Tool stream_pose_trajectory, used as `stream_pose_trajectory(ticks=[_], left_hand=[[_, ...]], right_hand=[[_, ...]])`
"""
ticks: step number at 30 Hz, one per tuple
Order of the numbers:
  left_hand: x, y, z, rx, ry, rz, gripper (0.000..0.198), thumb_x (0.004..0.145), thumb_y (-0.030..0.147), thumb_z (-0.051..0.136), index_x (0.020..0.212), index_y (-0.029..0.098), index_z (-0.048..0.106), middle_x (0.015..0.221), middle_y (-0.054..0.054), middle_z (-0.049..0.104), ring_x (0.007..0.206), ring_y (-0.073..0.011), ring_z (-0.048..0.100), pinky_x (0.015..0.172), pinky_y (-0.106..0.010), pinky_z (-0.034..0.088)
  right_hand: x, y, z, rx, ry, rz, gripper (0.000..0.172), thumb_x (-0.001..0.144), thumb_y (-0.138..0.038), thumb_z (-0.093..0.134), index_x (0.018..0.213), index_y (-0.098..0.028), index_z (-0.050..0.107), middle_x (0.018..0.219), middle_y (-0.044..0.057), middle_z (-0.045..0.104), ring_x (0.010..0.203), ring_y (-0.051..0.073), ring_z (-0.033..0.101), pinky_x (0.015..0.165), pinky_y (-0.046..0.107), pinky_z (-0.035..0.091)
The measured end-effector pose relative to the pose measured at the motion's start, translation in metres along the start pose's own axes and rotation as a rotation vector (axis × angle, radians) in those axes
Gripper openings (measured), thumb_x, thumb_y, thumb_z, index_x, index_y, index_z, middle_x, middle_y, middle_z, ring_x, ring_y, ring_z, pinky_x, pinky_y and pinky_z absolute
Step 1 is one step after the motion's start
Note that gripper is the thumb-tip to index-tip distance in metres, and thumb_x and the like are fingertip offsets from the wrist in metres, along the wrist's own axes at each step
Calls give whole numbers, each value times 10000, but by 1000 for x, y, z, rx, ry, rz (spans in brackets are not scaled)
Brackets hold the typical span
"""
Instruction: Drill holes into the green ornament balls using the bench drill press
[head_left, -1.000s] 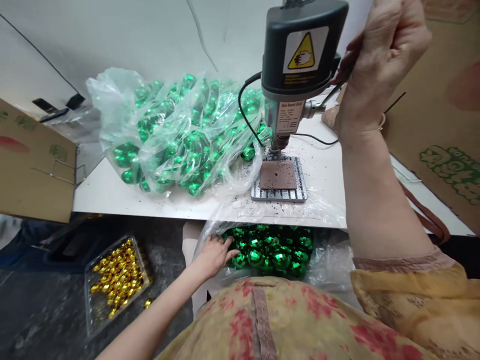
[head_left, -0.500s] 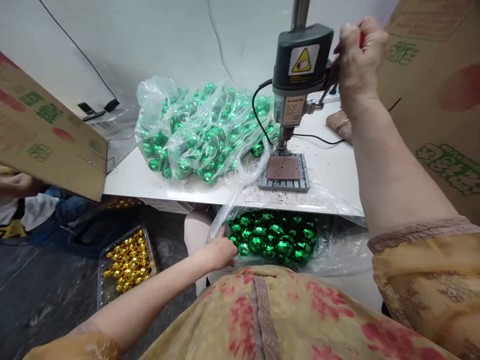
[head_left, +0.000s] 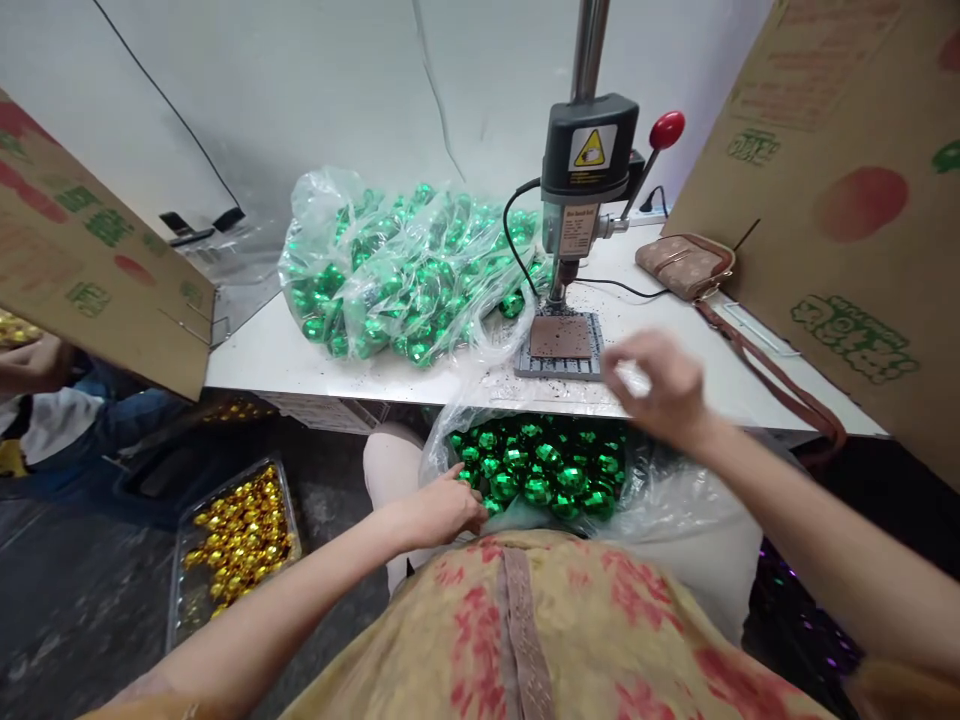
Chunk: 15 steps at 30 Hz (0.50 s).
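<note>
My left hand [head_left: 448, 508] rests at the left rim of an open clear plastic bag [head_left: 660, 505] on my lap, touching the green faceted balls [head_left: 536, 490] inside. Its index finger is stretched out; the other fingers bend down, partly hidden. My right hand [head_left: 660, 385], blurred, hovers in front of the table edge, right of the bench drill's base. Thumb and fingers curve with a gap between them, and nothing shows in them. The bench drill [head_left: 589, 150] stands upright with its red-knobbed lever [head_left: 666, 130] raised. A brown pad [head_left: 561, 337] lies bare on its base, sprinkled with dark shavings.
Another clear bag of green balls [head_left: 405, 280] lies on the white table [head_left: 255, 365]. A brown purse [head_left: 684, 265] sits at right. Cardboard panels [head_left: 840, 210] flank the table. A tray of gold balls [head_left: 176, 600] is on the floor; another person's arm [head_left: 34, 368] shows far left.
My right hand has let go of the drill lever and moved down toward the lap bag. The lever knob and purse are now uncovered. My left hand has stayed at the bag.
</note>
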<state>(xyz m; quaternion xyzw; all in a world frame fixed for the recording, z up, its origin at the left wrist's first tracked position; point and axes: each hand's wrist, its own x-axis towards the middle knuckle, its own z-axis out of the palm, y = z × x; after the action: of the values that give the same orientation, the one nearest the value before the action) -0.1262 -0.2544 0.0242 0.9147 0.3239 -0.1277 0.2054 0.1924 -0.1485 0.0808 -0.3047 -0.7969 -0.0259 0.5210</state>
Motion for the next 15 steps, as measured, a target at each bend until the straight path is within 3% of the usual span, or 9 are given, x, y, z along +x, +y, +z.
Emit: stream_pose_trajectory(ticks=[2, 5, 7, 10, 15], left_hand=[[-4, 5, -3, -31, 27, 52, 142, 897, 138, 644, 799, 219, 707, 801, 7, 702, 765, -179, 652, 1165, -436, 351], [-9, 12, -10, -70, 63, 126, 166, 919, 187, 636, 762, 218, 681, 784, 11, 682, 701, -164, 614, 1157, -435, 342], [-13, 17, -15, -69, 73, 164, 173, 918, 203, 640, 746, 217, 663, 774, 12, 673, 685, -159, 601, 1151, -425, 343], [-24, 23, -20, -33, 92, 199, 155, 897, 191, 652, 745, 220, 642, 770, 21, 662, 690, -157, 598, 1169, -414, 328], [-47, 28, -17, 30, 144, 157, 180, 902, 114, 573, 760, 221, 600, 805, 34, 651, 758, -160, 618, 1226, -411, 265]], right_hand=[[-71, -21, 17, -19, -238, -145, 182, 852, -229, 664, 1024, -285, 682, 889, 33, 703, 793, 161, 636, 676, 313, 562], [-153, -29, 42, -37, -545, -260, 331, 897, -279, 594, 1203, -369, 681, 1276, 55, 697, 1082, 211, 676, 933, 422, 596], [-185, -21, 57, -44, -702, -276, 415, 931, -325, 559, 1339, -371, 621, 1441, 85, 616, 1244, 254, 629, 1039, 504, 545], [-203, -1, 80, -31, -889, -277, 466, 970, -368, 504, 1434, -397, 538, 1593, 78, 473, 1439, 283, 494, 1167, 563, 429], [-192, 18, 128, 23, -1036, -259, 472, 980, -463, 489, 1450, -421, 506, 1669, 19, 355, 1545, 280, 347, 1271, 582, 279]])
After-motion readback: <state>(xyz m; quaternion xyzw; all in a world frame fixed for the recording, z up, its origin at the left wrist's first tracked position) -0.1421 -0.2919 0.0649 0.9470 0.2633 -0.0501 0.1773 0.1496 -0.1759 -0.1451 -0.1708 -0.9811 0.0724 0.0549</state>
